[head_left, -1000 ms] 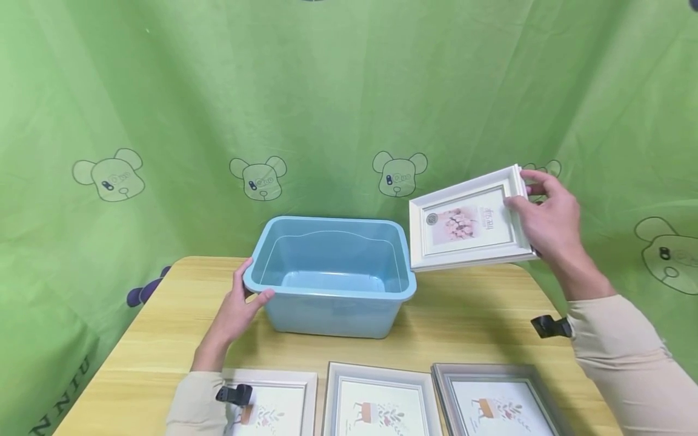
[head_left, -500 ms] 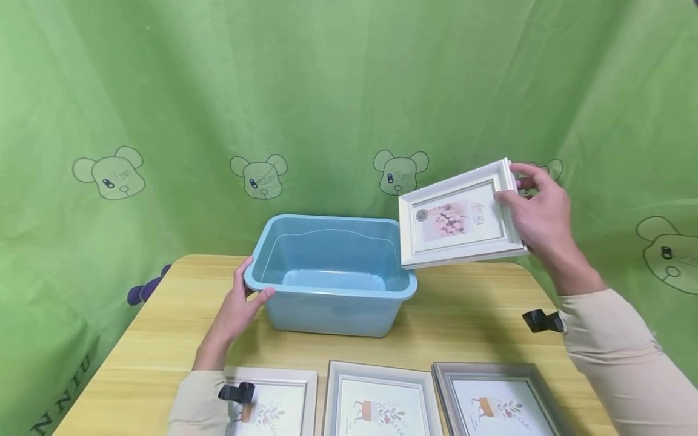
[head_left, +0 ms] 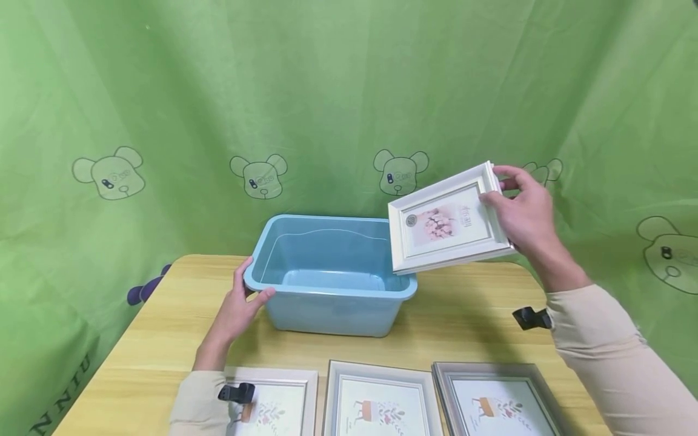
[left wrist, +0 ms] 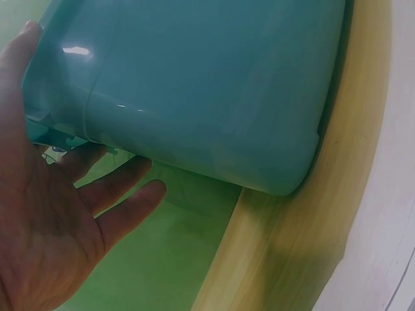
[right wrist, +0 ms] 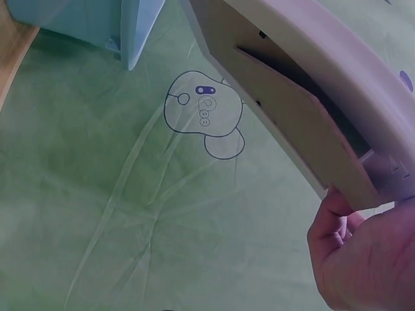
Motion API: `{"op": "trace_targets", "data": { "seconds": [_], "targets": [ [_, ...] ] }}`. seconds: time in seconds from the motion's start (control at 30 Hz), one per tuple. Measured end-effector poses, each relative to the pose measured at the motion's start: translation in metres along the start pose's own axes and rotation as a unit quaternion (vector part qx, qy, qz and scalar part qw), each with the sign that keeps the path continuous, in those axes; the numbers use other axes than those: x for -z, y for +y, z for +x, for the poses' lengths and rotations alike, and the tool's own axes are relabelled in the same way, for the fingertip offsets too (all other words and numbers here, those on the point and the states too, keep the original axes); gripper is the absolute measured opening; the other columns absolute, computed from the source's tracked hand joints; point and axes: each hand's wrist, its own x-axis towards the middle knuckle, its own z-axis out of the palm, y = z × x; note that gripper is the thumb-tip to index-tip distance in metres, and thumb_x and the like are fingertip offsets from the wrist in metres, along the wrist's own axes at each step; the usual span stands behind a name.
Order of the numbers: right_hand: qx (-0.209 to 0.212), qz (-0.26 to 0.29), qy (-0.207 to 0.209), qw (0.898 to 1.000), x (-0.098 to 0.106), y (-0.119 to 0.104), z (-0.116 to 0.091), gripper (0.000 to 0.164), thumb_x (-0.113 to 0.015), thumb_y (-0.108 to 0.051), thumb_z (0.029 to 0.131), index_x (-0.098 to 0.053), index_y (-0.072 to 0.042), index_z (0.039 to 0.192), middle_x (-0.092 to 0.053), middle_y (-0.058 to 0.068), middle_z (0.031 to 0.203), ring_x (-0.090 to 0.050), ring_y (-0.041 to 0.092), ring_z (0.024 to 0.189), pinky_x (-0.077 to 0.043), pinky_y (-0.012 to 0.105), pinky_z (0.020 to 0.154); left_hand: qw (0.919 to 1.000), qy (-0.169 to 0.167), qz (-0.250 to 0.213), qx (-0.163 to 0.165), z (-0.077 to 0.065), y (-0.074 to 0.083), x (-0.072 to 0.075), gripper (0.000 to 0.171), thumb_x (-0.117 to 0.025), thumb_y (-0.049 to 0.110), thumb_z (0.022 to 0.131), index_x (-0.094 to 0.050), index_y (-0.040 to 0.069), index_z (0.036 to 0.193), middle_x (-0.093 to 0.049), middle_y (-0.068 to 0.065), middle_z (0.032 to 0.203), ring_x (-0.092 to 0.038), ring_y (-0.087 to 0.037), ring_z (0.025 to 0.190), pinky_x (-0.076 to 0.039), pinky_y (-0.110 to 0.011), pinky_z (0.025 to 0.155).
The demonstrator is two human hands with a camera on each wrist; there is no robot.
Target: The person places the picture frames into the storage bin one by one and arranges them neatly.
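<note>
A white picture frame with a pink flower print is held up, tilted, by my right hand. The thumb lies on its front and the fingers are behind. Its lower left corner overlaps the right rim of a blue plastic bin in the head view. From the right wrist, the frame's brown backing shows, with part of it standing away from the frame. My left hand holds the bin's left front corner, thumb over the rim and fingers along the outside.
Along the near side of the wooden table lie a pale frame, a silver frame and a grey-brown frame. The left forearm partly covers the pale one. A green curtain hangs behind the table.
My right hand has carried the white picture frame leftward, so that its corner now overlaps the bin's right rim more. The left hand and the bin have stayed in place.
</note>
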Motion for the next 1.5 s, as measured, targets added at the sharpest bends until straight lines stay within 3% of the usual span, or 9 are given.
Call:
{"op": "trace_targets", "data": {
  "seconds": [0.17, 0.27, 0.63, 0.87, 1.17, 1.5],
  "targets": [
    [-0.002, -0.008, -0.012, 1.000, -0.007, 0.000, 0.002, 0.059, -0.062, -0.020, 0.093, -0.039, -0.018, 0.148, -0.048, -0.005, 0.110, -0.061, 0.008, 0.077, -0.062, 0.032, 0.064, 1.0000, -0.001, 0.000, 0.004, -0.003, 0.000, 0.000, 0.086, -0.065, 0.033, 0.093, -0.007, 0.024, 0.155, -0.042, -0.031, 0.145, -0.045, -0.045, 0.133, -0.038, -0.056, 0.110],
    [-0.006, -0.016, -0.020, 1.000, -0.012, -0.002, 0.002, 0.060, -0.061, -0.020, 0.093, -0.039, -0.017, 0.148, -0.048, -0.002, 0.113, -0.061, 0.010, 0.077, -0.061, 0.033, 0.063, 1.0000, 0.001, 0.009, -0.003, 0.000, -0.009, -0.002, 0.086, -0.064, 0.038, 0.092, -0.006, 0.028, 0.155, -0.042, -0.030, 0.145, -0.046, -0.044, 0.132, -0.038, -0.057, 0.110],
    [-0.004, -0.039, -0.042, 0.998, -0.029, -0.010, -0.001, 0.060, -0.061, -0.019, 0.092, -0.039, -0.014, 0.147, -0.050, 0.008, 0.121, -0.063, 0.018, 0.079, -0.061, 0.033, 0.062, 1.0000, 0.001, 0.006, -0.007, 0.000, -0.007, -0.002, 0.086, -0.064, 0.038, 0.093, -0.006, 0.027, 0.155, -0.044, -0.030, 0.144, -0.046, -0.044, 0.132, -0.038, -0.056, 0.110],
    [-0.014, -0.056, -0.051, 0.997, -0.038, -0.015, 0.002, 0.062, -0.061, -0.021, 0.092, -0.037, -0.018, 0.149, -0.050, 0.012, 0.128, -0.062, 0.025, 0.086, -0.060, 0.034, 0.060, 0.9998, 0.005, 0.021, -0.004, 0.001, -0.007, -0.001, 0.085, -0.063, 0.040, 0.092, -0.007, 0.028, 0.155, -0.045, -0.029, 0.143, -0.048, -0.043, 0.131, -0.040, -0.055, 0.109],
    [-0.015, -0.078, -0.066, 0.995, -0.051, -0.023, 0.006, 0.065, -0.059, -0.017, 0.090, -0.035, -0.016, 0.150, -0.050, 0.016, 0.127, -0.059, 0.030, 0.091, -0.060, 0.032, 0.059, 0.9998, 0.005, 0.017, -0.005, 0.002, -0.006, -0.002, 0.085, -0.064, 0.039, 0.093, -0.007, 0.028, 0.155, -0.045, -0.029, 0.143, -0.048, -0.043, 0.131, -0.039, -0.055, 0.110],
    [-0.002, -0.123, -0.080, 0.989, -0.062, -0.024, 0.009, 0.063, -0.059, -0.018, 0.089, -0.037, -0.013, 0.148, -0.054, 0.018, 0.119, -0.059, 0.029, 0.086, -0.057, 0.030, 0.055, 0.9998, 0.006, 0.019, -0.004, 0.001, -0.006, -0.002, 0.085, -0.063, 0.039, 0.093, -0.006, 0.028, 0.155, -0.045, -0.029, 0.143, -0.048, -0.043, 0.131, -0.039, -0.054, 0.110]
  ]
}}
